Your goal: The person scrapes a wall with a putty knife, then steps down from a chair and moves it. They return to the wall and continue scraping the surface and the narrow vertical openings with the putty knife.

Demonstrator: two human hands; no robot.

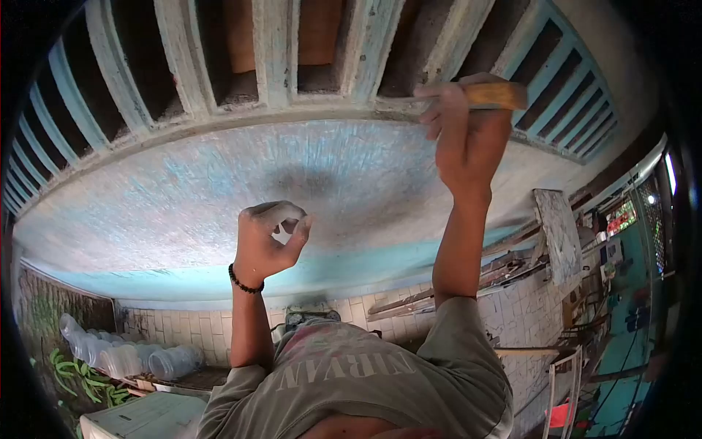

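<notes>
My right fingers [454,102] grip a wooden piece [499,95] just in front of the slats [363,51]; my left fingers [272,214] curl, lower down, whether around anything I cannot tell; beyond them spreads a scuffed, blue-streaked wall [351,157]

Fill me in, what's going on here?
A person faces a scuffed wall with worn blue paint. Their right hand grips an orange-brown, wooden-looking piece up by the slats; that hand is blurred. Their left hand is raised before the wall, fingers curled; I can't tell if it holds anything.
</notes>
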